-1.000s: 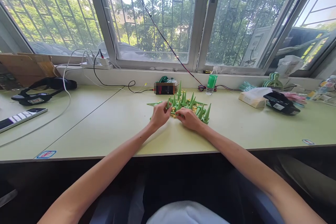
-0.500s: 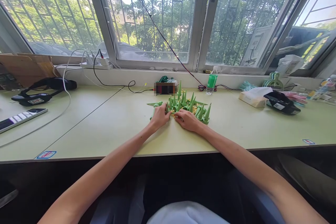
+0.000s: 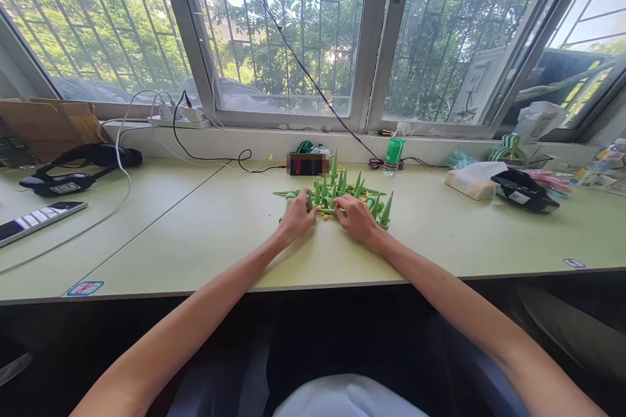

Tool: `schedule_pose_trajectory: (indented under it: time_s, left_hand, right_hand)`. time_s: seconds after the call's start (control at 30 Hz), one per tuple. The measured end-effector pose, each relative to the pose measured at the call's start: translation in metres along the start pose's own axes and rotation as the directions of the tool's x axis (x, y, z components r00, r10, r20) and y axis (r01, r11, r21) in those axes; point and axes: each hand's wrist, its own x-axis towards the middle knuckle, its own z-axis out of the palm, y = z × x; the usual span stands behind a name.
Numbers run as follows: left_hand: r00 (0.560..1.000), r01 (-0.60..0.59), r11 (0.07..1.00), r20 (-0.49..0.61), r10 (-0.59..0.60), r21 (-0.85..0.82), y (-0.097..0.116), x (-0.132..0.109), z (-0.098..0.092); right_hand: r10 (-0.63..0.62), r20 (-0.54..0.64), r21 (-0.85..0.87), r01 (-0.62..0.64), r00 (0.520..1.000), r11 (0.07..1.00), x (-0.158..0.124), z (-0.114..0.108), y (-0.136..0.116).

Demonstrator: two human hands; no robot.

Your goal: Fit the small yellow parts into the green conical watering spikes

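Observation:
Green cone-shaped spikes (image 3: 385, 211) stand and lie in a crowded heap at the middle of the table, some pointing up. Small yellow pieces (image 3: 325, 216) are scattered among them. My left hand (image 3: 295, 215) is at the heap's left front, its thumb and fingers closed around a green spike, mostly hidden by the hand. Over the right front of the heap is my right hand (image 3: 359, 218), fingers bent but apart, with nothing visible between them. Its fingertips are close to the spikes; whether they touch any is unclear.
Behind the heap are a dark device (image 3: 308, 164) with a blurred screen and a green-labelled bottle (image 3: 394, 154). A tissue box (image 3: 470, 184) and a black head strap (image 3: 525, 192) lie to the right. A phone (image 3: 42, 221), another strap (image 3: 63, 182) and cables are left.
My right hand has drawn up and slightly right, away from my left hand, and its fingers have parted. My left hand has stayed nearly in place.

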Motion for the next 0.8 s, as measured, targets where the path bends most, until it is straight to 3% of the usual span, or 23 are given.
schedule_pose_trajectory:
  time_s: [0.17,0.47,0.8]
  left_hand:
    - [0.999,-0.013,0.999,-0.030,0.014,0.034,0.0021,-0.0001,-0.0008]
    - [0.997,-0.026,1.000,0.069,0.027,-0.011,0.0059,-0.0008,-0.0008]
    - [0.998,-0.062,0.997,0.002,0.062,-0.047,0.0043,0.0003,-0.0002]
  right_hand:
    - [-0.004,0.013,0.000,0.004,1.000,1.000,0.0001,0.0011,0.0003]
    - [0.013,0.059,-0.019,-0.012,0.998,1.000,0.0002,-0.0020,-0.0009]
    - [0.025,0.062,-0.012,-0.025,0.998,1.000,0.0001,-0.0023,0.0001]
